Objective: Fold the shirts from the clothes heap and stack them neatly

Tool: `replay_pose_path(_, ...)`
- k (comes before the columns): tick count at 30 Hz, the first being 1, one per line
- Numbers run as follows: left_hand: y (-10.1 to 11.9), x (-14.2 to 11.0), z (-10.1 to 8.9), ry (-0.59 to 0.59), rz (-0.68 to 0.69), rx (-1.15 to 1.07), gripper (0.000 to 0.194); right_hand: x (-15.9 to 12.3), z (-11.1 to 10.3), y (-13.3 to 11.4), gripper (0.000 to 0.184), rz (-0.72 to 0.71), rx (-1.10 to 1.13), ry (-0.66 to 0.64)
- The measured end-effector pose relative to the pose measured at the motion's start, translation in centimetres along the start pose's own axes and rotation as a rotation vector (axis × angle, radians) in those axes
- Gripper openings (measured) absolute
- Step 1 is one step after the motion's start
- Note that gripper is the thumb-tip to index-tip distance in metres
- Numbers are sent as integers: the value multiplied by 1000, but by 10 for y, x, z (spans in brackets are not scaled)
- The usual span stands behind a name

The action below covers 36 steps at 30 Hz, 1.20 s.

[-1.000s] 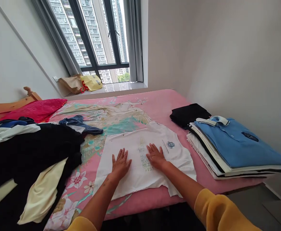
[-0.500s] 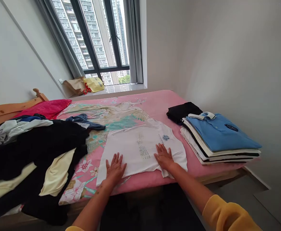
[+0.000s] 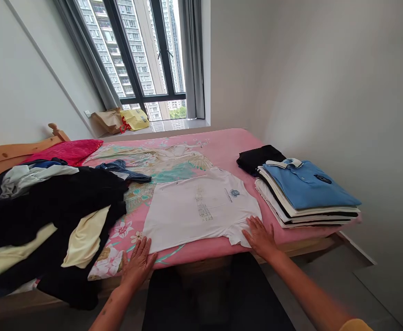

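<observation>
A white T-shirt (image 3: 177, 209) with a small crest and printed lines lies spread flat near the front edge of the bed, its neck end pointing right and away. My left hand (image 3: 138, 263), fingers stretched, rests at the shirt's near left corner, partly on the floral sheet. Over the sleeve at the near right lies my right hand (image 3: 259, 236), palm down with fingers apart. Neither hand grips the cloth.
On the right stands a stack of folded shirts (image 3: 311, 186), a blue polo on top, beside a folded black garment (image 3: 258, 158). A loose heap of dark clothes (image 3: 70, 197) covers the left side, with jeans (image 3: 127, 172) near it. Bags (image 3: 134, 118) sit on the windowsill.
Both hands have slid outward across the T-shirt and nearer to me: the left to the near left corner, the right to the sleeve. The shirt's near edge looks smoother.
</observation>
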<state>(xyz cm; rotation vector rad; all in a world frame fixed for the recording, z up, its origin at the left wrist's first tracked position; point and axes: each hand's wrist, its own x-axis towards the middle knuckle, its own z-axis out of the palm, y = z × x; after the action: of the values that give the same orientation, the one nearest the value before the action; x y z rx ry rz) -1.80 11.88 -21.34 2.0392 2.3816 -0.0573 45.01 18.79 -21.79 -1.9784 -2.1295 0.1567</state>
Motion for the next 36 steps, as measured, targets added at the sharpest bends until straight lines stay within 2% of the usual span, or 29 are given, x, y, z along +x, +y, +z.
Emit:
replay_pose_path(2,5,0,3,32,-18,6,56,-13,-1,-23,52,-175,51,27)
replay_pose_path(4,9,1,6,68,-19,-5,54,-22,0,-42,57,-352,100,3)
replay_pose_path(6,8,1,7,95,-5,-33,52,-26,1,-50,64,-417,125,-45)
replay_pose_path(8,4,0,7,109,13,-63,49,-25,1,-49,67,-419,145,-58)
replay_pose_path(15,-11,-9,6,167,111,-199,39,-25,3,-17,46,-524,228,3)
replay_pose_path(21,-32,-13,10,238,213,-258,36,-33,24,38,47,-538,209,191)
replay_pose_path(25,-39,-14,12,291,268,-267,35,-34,26,67,49,-524,179,219)
replay_pose_path(29,-40,-10,12,316,254,-247,35,-35,17,71,58,-472,151,164)
replay_pose_path(36,-34,-2,-1,238,203,-176,33,-28,12,69,41,-406,240,156)
